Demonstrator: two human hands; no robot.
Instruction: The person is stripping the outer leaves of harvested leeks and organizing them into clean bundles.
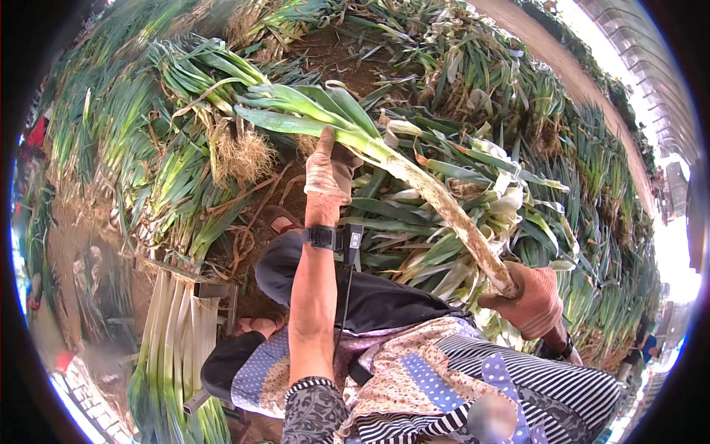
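Observation:
A long leek lies slantwise across the middle of the view, its green leaves up to the left and its soil-stained stem running down to the right. My left hand, in a worn pinkish work glove, grips it where the leaves fan out, thumb on top; the other fingers are mostly behind. Around the stem's lower end my right hand, in a similar glove, is closed. Below the leek sits a heap of stripped green and pale leaves. Unpeeled leeks with bushy dry roots lie to the left of my left hand.
At the lower left, peeled white-stemmed leeks are lined up in a metal frame. More leeks cover the ground on the far left and along the right. A dirt path runs at the upper right. My sandalled feet are beside the frame.

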